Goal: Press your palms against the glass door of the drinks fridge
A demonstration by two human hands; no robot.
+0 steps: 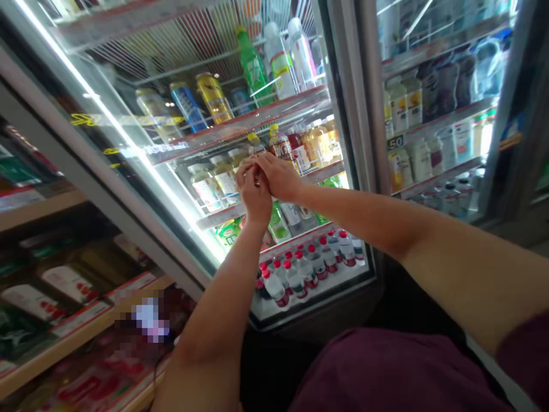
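Observation:
My two hands meet at the centre of the head view, in front of a drinks fridge. My left hand is raised with its fingers curled. From the right, my right hand laps over it, fingers bent and touching the left fingers. Whether anything small lies between them is hidden. Behind the hands is a fridge shelf with juice bottles and pale-labelled bottles. Below them show a green bottle and several red-capped water bottles.
An upper shelf bears a blue can, a gold can and a green bottle. The metal door frame parts this fridge from another at right. Wooden shelving with packaged goods stands at left, partly blurred.

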